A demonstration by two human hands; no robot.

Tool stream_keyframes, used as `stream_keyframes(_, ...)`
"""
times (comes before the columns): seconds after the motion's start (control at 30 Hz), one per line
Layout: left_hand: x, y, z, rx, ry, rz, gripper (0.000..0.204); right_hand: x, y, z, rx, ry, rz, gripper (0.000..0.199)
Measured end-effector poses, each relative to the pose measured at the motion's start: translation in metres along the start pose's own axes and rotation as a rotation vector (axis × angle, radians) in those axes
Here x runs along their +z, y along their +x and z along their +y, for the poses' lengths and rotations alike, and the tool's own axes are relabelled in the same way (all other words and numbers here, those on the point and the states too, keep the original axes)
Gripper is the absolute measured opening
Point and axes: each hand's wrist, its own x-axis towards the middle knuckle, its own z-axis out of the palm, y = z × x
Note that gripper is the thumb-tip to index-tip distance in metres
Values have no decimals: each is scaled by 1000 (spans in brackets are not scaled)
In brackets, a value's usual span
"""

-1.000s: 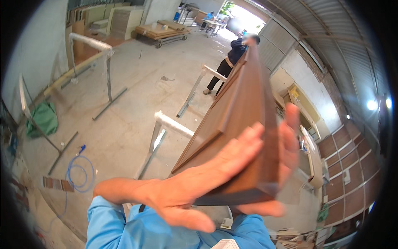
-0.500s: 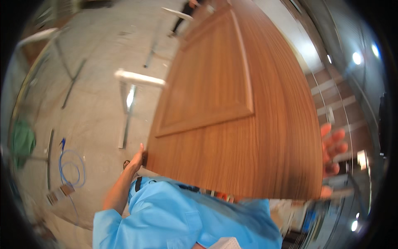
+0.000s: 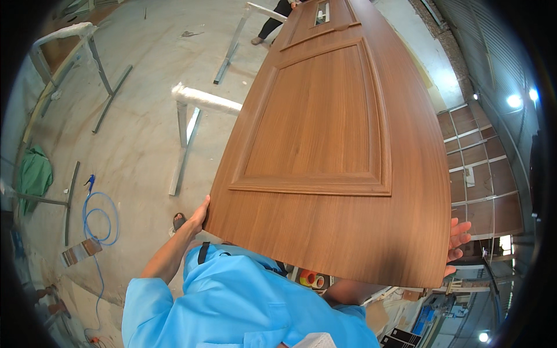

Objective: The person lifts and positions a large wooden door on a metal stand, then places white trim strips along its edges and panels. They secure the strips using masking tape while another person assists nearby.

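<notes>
A large brown wood-grain door panel (image 3: 313, 226) stretches away from my waist toward the back, with a raised rectangular moulding and a small glazed opening (image 3: 322, 14) near its far end. My left hand (image 3: 199, 216) grips its left edge near the close corner, fingers partly hidden under it. At the opposite edge my right hand (image 3: 458, 242) holds the side, its fingertips showing past the rim and the palm hidden behind the panel. A padded metal trestle (image 3: 209, 100) stands at the door's left side, part of its bar covered by the panel.
A co-worker's leg and foot (image 3: 270, 26) show at the door's far end. Another trestle (image 3: 232, 49) stands there, and a wrapped frame (image 3: 72, 32) at far left. A blue air hose (image 3: 87, 217) lies coiled on the floor near a green cloth (image 3: 36, 174). Shelving lines the right.
The door's face has turned more level and shows wider, with its far opening now in view. Both hands stay at its edges, the right fingers closer to the rim.
</notes>
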Motion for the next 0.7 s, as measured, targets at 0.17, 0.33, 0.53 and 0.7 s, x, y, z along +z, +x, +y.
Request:
stream_keyframes(0.17, 7, 1, -1, -23, 8, 76, 82, 14, 0, 3, -57, -789, 546, 66)
stream_keyframes(0.33, 14, 13, -10, -38, -65, 41, 81, 31, 11, 10, 33, -845, 537, 71)
stream_keyframes(0.53, 22, 5, 2, -78, -96, 34, 81, 28, 18, 16, 37, -548, 419, 73)
stream_keyframes(0.7, 20, 2, 4, -93, -73, 36, 80, 31, 13, 15, -7, -492, 484, 70)
